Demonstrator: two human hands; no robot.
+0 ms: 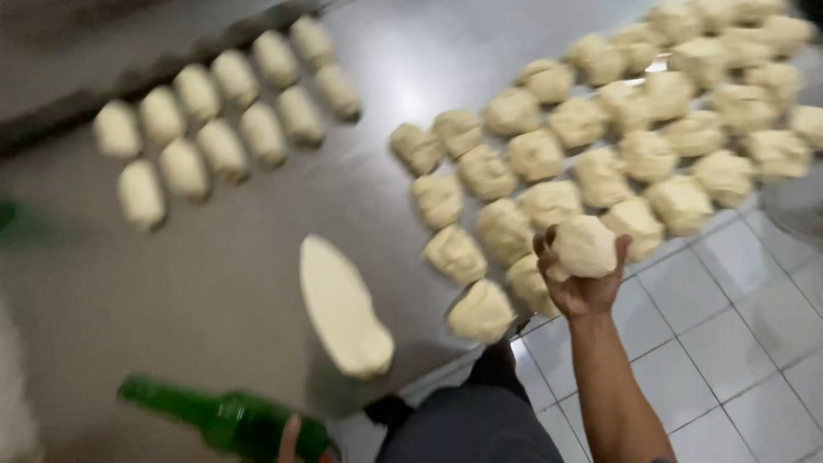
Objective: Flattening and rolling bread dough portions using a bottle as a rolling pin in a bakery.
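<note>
Starting on the far left, there's a double row of shaped dough rolls (225, 111) lined up on the steel table (214, 257), smooth little ovals sitting just apart from each other. Down at the bottom edge the left hand (290, 441) is wrapped around a green glass bottle (227, 418) lying tilted on the table (only a bit of the hand shows, so I can't tell how tight the grip is). Next over, a flattened dough piece (343, 310) lies stretched out long by the table edge. Then comes the big cluster of rough dough balls (617, 129) packed close together. The right hand (581, 276) is cupped around one dough ball (585, 246), fingers curled up its sides, held right at the near edge of that cluster above the tiled floor (737, 343).
</note>
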